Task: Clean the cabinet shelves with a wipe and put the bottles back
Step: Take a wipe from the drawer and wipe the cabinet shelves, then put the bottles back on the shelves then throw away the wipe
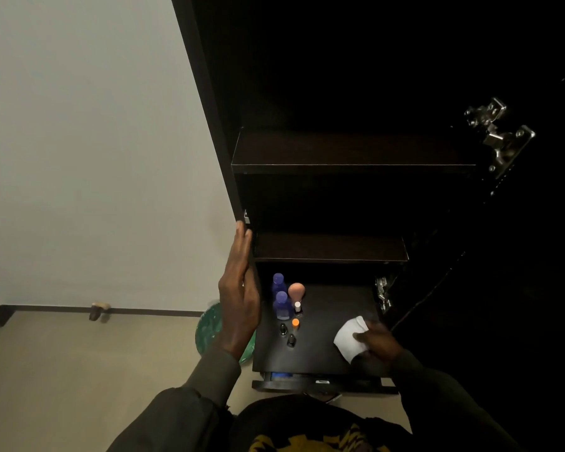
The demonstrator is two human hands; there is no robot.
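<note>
Your dark sleeves fill the bottom of the view, and from them your right hand (377,344) curls round a folded white wipe (351,337), thumb on top, holding it on the right part of the lowest dark shelf (327,350) of the cabinet (209,102). Your left hand (240,298) lies flat and straight-fingered against the cabinet's left side panel, gripping nothing. Just right of that hand, on the same shelf, stand two blue bottles (281,303), one behind the other, with a pink round-topped bottle (296,291) beside them. Nearer to you than these sit a small white-capped bottle (297,307), an orange-capped one (295,323) and two small black ones (287,334). All of them stand well left of the wipe. Above your hands, two more shelves (353,158) show bare dark boards. A green round object (209,327) lies on the floor behind your left wrist.
</note>
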